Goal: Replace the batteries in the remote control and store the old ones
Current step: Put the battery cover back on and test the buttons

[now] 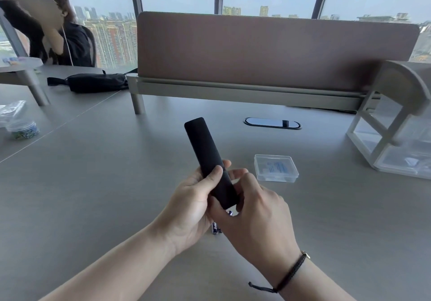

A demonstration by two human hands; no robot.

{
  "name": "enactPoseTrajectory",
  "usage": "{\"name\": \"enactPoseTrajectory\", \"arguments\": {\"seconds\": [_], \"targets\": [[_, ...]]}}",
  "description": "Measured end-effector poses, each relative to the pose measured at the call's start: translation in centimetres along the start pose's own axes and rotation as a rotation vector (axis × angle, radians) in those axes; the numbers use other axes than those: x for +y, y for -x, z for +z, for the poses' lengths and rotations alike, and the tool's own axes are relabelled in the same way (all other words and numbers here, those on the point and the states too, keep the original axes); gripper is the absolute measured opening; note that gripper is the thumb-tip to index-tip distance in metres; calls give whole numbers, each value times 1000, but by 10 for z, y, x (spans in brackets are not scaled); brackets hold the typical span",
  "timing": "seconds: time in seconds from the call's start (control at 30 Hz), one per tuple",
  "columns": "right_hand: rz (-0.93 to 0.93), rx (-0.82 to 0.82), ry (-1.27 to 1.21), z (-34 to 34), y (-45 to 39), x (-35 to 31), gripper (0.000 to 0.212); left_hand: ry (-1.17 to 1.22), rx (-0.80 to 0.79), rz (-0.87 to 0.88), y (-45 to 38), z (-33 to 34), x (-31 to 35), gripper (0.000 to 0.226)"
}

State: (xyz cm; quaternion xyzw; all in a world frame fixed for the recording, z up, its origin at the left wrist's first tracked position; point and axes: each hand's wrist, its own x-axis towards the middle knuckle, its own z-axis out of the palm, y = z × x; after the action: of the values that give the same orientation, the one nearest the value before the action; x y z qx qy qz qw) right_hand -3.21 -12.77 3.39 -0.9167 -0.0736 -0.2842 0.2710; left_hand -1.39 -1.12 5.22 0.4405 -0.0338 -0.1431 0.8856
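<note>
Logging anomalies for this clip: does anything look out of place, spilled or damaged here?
Nothing stands out. Both hands, left hand and right hand, hold the black remote above the desk; batteries lie beneath them, and the clear plastic box sits closed nearby.

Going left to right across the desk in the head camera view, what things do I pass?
Small jar of beads → black pouch → remote control, held in both hands → clear plastic box → white drawer organizer.

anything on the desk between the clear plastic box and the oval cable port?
Nothing. In the head view, the desk is bare between the clear plastic box and cable port.
</note>
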Motion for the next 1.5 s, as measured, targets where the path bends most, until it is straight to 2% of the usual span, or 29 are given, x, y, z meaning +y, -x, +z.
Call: {"name": "enactPoseTrajectory", "arguments": {"seconds": [0.13, 0.4, 0.5, 0.67, 0.83, 0.93, 1.03, 1.13, 1.27, 1.5], "targets": [[1, 10, 33, 0, 0, -1, 43, -5, 32, 10, -1, -1, -2, 22], [2, -30, 42, 1, 1, 2, 30, -96, 46, 32, -3, -5, -8, 24], [-3, -44, 49, 1, 1, 5, 36, -162, 62, 17, -3, -4, -12, 23], [-49, 32, 85, 2, -1, 4, 34, -97, 65, -1, -4, -4, -8, 25], [-148, -3, 57, -4, -4, 9, 42, -59, 86, 11, -6, -7, -2, 25], [-235, -39, -11, -9, -6, 12, 38, -63, 95, 3, -8, -9, 2, 30], [-280, 6, -69, -12, -10, 16, 31, -50, 73, -25, -8, -11, 6, 33], [-337, 32, -44, -11, -10, 20, 35, -29, 64, -41, -9, -11, 5, 34], [-355, -13, -48, -7, -9, 21, 41, 1, 29, -125, -8, -10, 2, 45], [-401, -33, -92, -5, -12, 28, 39, 35, -42, -139, -6, -12, 7, 57]]}}
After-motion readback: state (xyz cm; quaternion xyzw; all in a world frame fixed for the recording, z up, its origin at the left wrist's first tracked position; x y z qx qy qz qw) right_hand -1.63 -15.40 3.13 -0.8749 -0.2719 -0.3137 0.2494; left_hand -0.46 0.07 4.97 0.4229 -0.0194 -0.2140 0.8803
